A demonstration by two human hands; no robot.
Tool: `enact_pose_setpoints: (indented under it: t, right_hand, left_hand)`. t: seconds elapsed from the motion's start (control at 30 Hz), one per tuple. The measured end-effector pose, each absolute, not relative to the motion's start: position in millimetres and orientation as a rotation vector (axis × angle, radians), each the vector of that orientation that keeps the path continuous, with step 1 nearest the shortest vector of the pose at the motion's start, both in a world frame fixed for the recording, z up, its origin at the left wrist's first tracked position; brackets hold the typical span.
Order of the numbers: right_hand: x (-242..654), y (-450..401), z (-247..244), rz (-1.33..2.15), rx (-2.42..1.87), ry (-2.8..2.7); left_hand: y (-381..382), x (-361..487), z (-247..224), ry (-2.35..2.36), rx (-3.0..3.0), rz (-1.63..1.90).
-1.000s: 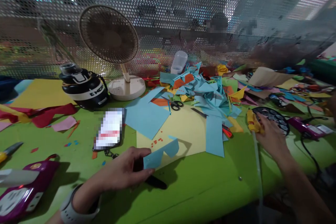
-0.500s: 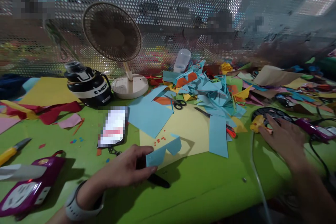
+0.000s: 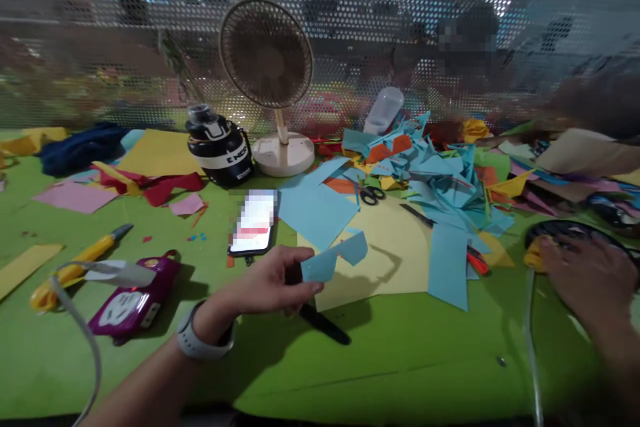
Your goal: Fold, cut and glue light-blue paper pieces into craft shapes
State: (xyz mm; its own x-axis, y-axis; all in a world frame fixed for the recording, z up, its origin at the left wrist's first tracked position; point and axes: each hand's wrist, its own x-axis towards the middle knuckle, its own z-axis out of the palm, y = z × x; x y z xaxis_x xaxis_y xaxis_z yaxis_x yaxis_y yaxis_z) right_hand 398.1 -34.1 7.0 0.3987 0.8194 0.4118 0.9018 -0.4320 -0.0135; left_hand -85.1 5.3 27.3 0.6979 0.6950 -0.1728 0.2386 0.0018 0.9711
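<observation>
My left hand (image 3: 277,280), with a pale watch on the wrist, pinches a folded, cut piece of light blue paper (image 3: 323,265) between thumb and fingers. The paper is raised over a pale yellow sheet (image 3: 380,270). Just below this hand lies a black-handled tool (image 3: 327,325), its far end hidden. At the right, my right hand (image 3: 585,273) has its fingers closed around a yellow tool (image 3: 535,257) with a white cord, beside a round black tray (image 3: 555,230). The hand covers most of that tool, so its kind is unclear.
Black scissors (image 3: 373,195), a craft knife (image 3: 417,215) and a heap of blue paper scraps (image 3: 440,170) lie ahead. Behind the phone (image 3: 255,223) stand a black bottle (image 3: 220,150) and a fan (image 3: 283,153). A purple device (image 3: 135,297) and a yellow-handled tool (image 3: 85,263) lie left.
The camera view has turned left, so the table's things appear farther right. The blue paper is still in my left hand, and my right hand is still at the yellow tool.
</observation>
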Motion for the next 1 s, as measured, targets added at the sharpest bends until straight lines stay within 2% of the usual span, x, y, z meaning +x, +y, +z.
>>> enact_pose_setpoints:
  t: [0.13, 0.23, 0.37, 0.57, 0.73, 1.0]
  right_hand:
    - [399, -33, 16, -0.232, -2.228, -1.090]
    - [388, -36, 31, -0.227, -2.209, -0.943]
    - [345, -30, 41, -0.106, -1.971, -1.587]
    - [221, -7, 17, 0.102, -1.522, -2.603]
    - [166, 9, -5, 0.077, -1.413, -2.762]
    - [156, 14, -14, 0.038, -1.396, -2.770]
  left_hand:
    - [7, -87, 26, 0.776, 1.388, 0.543]
    - [8, -87, 27, 0.759, 1.325, 0.557]
    - [9, -87, 27, 0.745, 1.275, 0.569]
    - [11, -89, 24, 0.797, 1.220, 0.627]
    - [13, -88, 21, 0.781, 1.238, 0.621]
    - [14, -88, 18, 0.789, 1.305, 0.598]
